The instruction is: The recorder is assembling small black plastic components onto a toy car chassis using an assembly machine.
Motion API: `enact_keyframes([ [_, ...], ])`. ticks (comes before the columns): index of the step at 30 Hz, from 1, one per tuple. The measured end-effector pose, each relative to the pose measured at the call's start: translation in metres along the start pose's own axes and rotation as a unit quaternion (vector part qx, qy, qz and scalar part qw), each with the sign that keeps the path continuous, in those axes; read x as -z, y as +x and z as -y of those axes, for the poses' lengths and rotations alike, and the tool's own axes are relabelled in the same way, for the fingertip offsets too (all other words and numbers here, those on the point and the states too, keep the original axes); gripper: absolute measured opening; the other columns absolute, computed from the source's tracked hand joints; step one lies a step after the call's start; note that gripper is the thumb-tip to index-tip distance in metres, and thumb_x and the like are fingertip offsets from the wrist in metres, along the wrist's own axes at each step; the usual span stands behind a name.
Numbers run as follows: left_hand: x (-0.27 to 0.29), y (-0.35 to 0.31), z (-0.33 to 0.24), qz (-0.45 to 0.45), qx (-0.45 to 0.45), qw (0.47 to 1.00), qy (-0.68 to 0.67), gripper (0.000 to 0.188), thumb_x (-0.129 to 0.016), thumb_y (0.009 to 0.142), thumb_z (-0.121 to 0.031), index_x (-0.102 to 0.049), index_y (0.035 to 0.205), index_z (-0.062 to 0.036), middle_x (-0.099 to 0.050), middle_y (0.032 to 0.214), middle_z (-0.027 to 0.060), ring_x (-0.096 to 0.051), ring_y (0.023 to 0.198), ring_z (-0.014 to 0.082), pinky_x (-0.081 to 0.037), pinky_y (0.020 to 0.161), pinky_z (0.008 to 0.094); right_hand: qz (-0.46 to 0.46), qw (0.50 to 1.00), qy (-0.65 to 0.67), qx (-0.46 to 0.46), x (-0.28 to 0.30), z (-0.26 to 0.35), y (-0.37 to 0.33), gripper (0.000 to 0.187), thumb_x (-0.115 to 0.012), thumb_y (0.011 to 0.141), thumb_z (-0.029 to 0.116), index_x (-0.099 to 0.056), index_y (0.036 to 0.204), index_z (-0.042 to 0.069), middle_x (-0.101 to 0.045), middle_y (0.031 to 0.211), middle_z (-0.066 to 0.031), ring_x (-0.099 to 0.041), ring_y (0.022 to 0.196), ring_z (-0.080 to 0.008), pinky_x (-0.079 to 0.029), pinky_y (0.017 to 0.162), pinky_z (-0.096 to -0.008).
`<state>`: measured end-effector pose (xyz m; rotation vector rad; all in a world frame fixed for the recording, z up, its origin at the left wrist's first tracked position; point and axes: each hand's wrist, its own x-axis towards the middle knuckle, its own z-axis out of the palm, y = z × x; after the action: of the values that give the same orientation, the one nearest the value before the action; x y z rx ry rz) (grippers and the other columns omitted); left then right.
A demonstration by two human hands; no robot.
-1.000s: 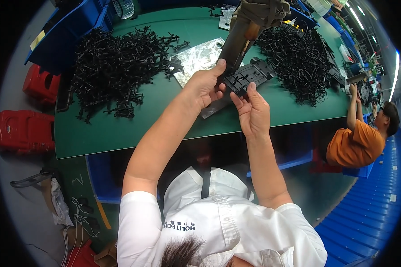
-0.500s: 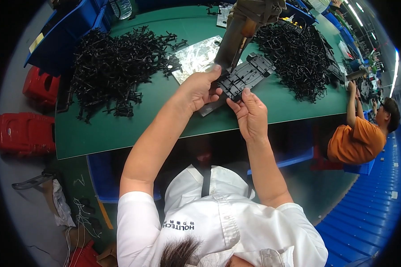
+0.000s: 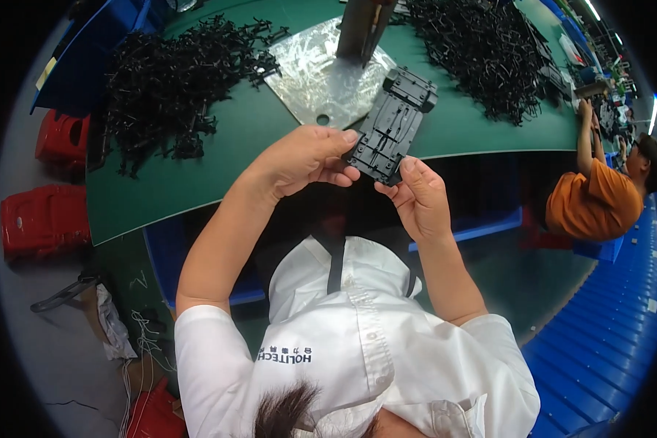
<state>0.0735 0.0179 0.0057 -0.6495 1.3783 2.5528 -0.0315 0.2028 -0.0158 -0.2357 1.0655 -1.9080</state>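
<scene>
Black plastic at the centre of the frame: a flat moulded part (image 3: 393, 124), ribbed side up, tilted with its far end toward the upper right, and two hands are on it! Left hand (image 3: 306, 159) has the near left corner, grip pinching it between thumb and fingers; right hand (image 3: 418, 193) pinches the near right corner, thumb on top. They hold it at the front edge of the green surface (image 3: 182, 182), just beside a scratched metal plate (image 3: 306, 80), with a dark upright tool (image 3: 361, 29) over that plate at top centre.

Over to the containers! Upper left of the frame, a blue bin (image 3: 95, 55) at the surface's edge; its contents, I cannot tell. Below the front edge, a blue crate (image 3: 157, 252) on the left, dark within, and a second crate (image 3: 489, 226) on the right, its inside lost in shadow. Far right, a blue box (image 3: 598, 250) sits below a person in orange (image 3: 598, 201).

And the small black pieces? Loose on the surface, tangled in two heaps: left heap (image 3: 175, 80) at upper left, right heap (image 3: 482, 58) at upper right.
</scene>
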Motion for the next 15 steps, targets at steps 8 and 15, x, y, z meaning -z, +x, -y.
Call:
enact_keyframes([
  [8, -0.023, -0.049, 0.041, -0.049, -0.041, 0.997, -0.047, 0.034, -0.058, 0.09, -0.024, -0.056, 0.107, 0.0055, -0.062, 0.092, 0.0099, -0.064, 0.076, 0.0144, -0.055, 0.068, 0.0238, 0.045, 0.991, 0.037, -0.122, 0.004, 0.002, -0.021, 0.027, -0.054, 0.092, 0.022, -0.055, 0.104, -0.002, -0.063, 0.094, -0.0089, -0.063, 0.08, -0.0138, -0.055, 0.067, -0.0262],
  [15, -0.043, -0.07, 0.056, -0.156, -0.127, 0.97, -0.133, 0.032, -0.058, 0.089, -0.02, -0.055, 0.109, 0.0044, -0.063, 0.094, 0.0094, -0.064, 0.078, 0.0157, -0.055, 0.068, 0.0245, 0.063, 0.981, 0.011, -0.185, -0.015, 0.004, -0.004, 0.031, -0.05, 0.093, 0.03, -0.059, 0.097, 0.0, -0.064, 0.085, -0.0085, -0.063, 0.069, -0.0137, -0.054, 0.06, -0.0251],
])
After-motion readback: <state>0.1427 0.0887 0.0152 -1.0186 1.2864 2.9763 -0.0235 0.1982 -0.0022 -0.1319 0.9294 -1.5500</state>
